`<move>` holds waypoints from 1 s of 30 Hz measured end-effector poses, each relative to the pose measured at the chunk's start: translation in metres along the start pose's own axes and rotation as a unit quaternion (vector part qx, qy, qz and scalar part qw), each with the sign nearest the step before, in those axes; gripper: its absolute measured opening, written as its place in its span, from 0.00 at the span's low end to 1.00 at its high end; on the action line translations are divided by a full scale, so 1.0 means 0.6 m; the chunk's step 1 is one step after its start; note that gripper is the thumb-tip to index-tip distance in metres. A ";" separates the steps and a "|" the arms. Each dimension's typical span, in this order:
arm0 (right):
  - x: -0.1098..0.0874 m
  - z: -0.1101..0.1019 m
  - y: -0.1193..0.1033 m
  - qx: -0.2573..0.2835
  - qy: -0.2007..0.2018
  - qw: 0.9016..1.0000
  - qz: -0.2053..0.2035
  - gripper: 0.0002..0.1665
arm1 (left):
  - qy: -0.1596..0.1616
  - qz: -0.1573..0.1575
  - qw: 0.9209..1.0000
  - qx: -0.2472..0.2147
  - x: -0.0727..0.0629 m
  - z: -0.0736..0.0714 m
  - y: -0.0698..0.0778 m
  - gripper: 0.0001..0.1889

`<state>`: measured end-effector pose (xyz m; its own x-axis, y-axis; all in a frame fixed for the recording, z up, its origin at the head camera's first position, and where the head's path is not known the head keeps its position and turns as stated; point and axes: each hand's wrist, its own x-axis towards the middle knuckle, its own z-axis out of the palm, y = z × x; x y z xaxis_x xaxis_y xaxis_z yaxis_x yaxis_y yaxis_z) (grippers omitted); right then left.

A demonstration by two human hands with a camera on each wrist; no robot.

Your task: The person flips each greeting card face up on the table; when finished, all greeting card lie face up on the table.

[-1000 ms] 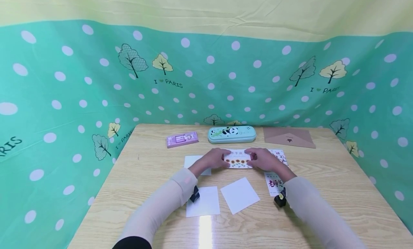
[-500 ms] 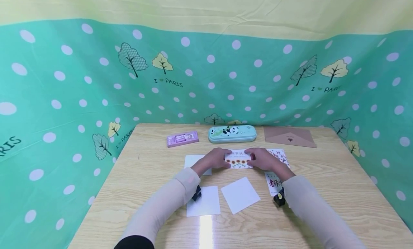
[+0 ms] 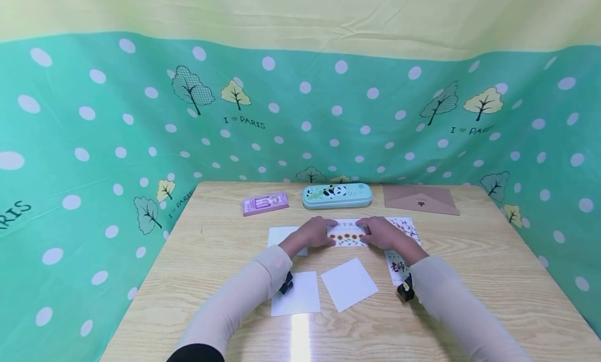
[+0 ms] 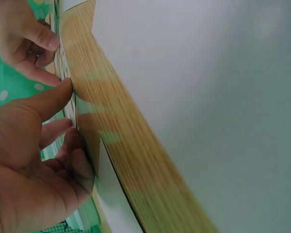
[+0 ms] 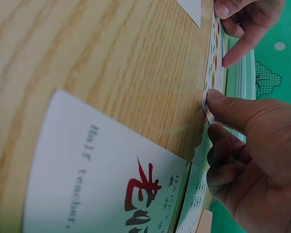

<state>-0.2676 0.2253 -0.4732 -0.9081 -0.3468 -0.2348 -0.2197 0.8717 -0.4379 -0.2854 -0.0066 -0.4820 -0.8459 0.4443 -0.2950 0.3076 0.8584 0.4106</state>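
Note:
A white card printed with a row of sunflowers and Chinese characters (image 3: pixel 346 233) lies near the middle of the table, between both hands. My left hand (image 3: pixel 315 232) pinches its left end, thumb on the near edge in the left wrist view. The right hand (image 3: pixel 382 233) pinches the other end; in the right wrist view its thumb (image 5: pixel 228 108) presses the card's near corner, the other fingers curled beside it. Partly under the right forearm lies a white card with red characters (image 5: pixel 106 170). A blossom card (image 3: pixel 409 227) sits just beyond the right wrist.
White paper squares (image 3: pixel 349 285) lie nearer the body, one sheet (image 3: pixel 277 234) partly behind the left wrist. Along the back stand a purple box (image 3: pixel 265 204), a light-blue panda pencil case (image 3: pixel 337 195) and a brown envelope (image 3: pixel 420 199). A green dotted cloth hangs behind.

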 end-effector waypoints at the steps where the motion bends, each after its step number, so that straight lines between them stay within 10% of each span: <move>1: 0.000 0.000 0.000 -0.002 0.000 1.000 -0.002 0.30 | 0.000 0.000 1.000 0.001 0.000 0.000 -0.001 0.34; 13: -0.013 -0.003 -0.002 0.001 -0.001 1.000 -0.008 0.30 | 0.010 0.019 0.999 -0.028 -0.011 -0.003 0.000 0.37; 30: -0.074 0.018 -0.008 0.029 -0.016 0.995 -0.096 0.29 | -0.005 0.080 0.992 -0.094 -0.088 0.018 0.012 0.36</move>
<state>-0.2223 0.2328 -0.4700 -0.8393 -0.5165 -0.1697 -0.3660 0.7675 -0.5262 -0.2340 -0.0212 -0.4726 -0.7887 0.5738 -0.2208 0.3504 0.7146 0.6054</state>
